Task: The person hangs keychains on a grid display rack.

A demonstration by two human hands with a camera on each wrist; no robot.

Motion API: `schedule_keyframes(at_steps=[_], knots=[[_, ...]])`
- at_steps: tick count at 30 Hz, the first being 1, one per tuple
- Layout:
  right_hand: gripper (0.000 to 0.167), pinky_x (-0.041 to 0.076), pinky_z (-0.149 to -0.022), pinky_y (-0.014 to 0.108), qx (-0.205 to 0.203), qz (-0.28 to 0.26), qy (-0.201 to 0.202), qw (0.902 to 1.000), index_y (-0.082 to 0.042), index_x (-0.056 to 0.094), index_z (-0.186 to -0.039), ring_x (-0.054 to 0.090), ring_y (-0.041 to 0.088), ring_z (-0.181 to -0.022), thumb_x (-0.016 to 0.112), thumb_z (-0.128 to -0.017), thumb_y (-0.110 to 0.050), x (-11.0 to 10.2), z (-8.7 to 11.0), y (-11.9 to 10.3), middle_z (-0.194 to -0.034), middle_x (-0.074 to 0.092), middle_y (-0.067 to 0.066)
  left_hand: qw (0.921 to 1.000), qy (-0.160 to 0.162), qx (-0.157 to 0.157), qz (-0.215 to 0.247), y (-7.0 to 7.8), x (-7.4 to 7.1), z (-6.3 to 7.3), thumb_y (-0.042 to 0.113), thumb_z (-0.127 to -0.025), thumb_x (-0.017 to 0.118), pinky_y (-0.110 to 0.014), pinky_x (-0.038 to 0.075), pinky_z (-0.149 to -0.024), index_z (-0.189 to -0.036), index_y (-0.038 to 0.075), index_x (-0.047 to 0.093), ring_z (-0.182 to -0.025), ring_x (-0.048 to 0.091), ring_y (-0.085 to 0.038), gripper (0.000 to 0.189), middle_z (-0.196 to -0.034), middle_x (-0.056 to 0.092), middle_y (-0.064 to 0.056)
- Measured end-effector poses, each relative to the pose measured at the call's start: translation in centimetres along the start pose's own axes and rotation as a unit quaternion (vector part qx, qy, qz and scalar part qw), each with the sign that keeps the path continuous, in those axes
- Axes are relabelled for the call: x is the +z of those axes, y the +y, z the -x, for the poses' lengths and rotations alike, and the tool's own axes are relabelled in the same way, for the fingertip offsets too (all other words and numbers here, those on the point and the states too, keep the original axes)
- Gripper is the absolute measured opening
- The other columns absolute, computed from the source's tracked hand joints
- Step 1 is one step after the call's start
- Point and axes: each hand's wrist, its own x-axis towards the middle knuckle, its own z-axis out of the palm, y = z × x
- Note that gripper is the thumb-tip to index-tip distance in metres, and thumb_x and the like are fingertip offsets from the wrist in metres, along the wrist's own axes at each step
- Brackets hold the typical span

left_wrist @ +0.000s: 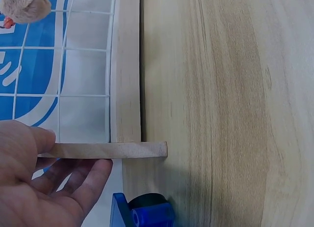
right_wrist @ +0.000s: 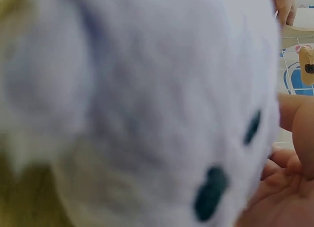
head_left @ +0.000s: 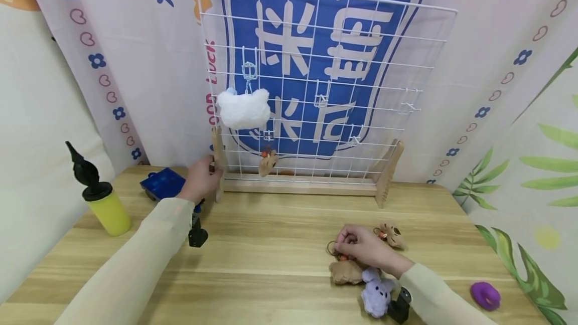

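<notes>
My left hand [head_left: 200, 179] grips the left wooden upright [left_wrist: 108, 150] of a white wire grid rack [head_left: 300, 71], thumb on one side and fingers on the other. Farther right, my right hand [head_left: 368, 247] pinches the metal ring [head_left: 331, 248] of a brown plush keychain [head_left: 346, 273] low over the table. Beside it sits a lavender plush [head_left: 377, 297], which fills much of the right wrist view. Another brown plush keychain [head_left: 393, 236] lies just behind my right hand. On the rack hang a white fluffy plush [head_left: 245, 109] and a small brown plush [head_left: 268, 163].
Several small clear hooks, one of them a middle hook [head_left: 320, 100], sit on the grid. A blue object [head_left: 163, 183] lies left of the rack, near a yellow pump bottle [head_left: 110, 212] with a black top. A purple ring [head_left: 485, 295] lies at the table's right edge.
</notes>
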Motion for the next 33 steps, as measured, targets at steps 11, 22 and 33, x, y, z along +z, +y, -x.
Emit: schedule_keyframes(at_steps=[11,22,33], knots=[[0.017,0.058,-0.066,0.025,0.034,-0.050,-0.004,0.9982,0.001,0.063,-0.104,0.066,0.015,-0.074,0.067,-0.101,-0.015,0.0,0.0,0.1,-0.083,0.073,0.007,1.0000,-0.004,0.006,0.006,-0.3,0.0,0.1,0.016,-0.110,0.045,-0.059,0.060,-0.097,-0.150,-0.015,0.039,-0.123,0.063,-0.051,0.051,-0.140,0.055,-0.040],[0.026,0.061,-0.075,0.022,0.049,-0.119,-0.007,0.9917,0.008,0.067,-0.119,0.071,0.011,-0.085,0.063,-0.104,-0.013,-0.4,0.2,0.8,-0.101,0.079,0.007,0.9999,-0.002,0.010,0.006,-0.3,-0.2,0.1,0.015,-0.110,0.044,-0.058,0.060,-0.096,-0.149,-0.015,0.039,-0.122,0.064,-0.051,0.050,-0.139,0.055,-0.040],[0.034,0.063,-0.088,0.025,0.019,-0.213,0.003,0.9769,0.012,0.062,-0.128,0.075,0.011,-0.098,0.063,-0.104,-0.012,-0.9,0.1,-0.1,-0.114,0.078,0.014,0.9999,-0.007,0.007,0.012,-0.2,-0.1,0.1,0.014,-0.110,0.045,-0.060,0.059,-0.098,-0.151,-0.016,0.036,-0.123,0.063,-0.053,0.051,-0.140,0.054,-0.041]])
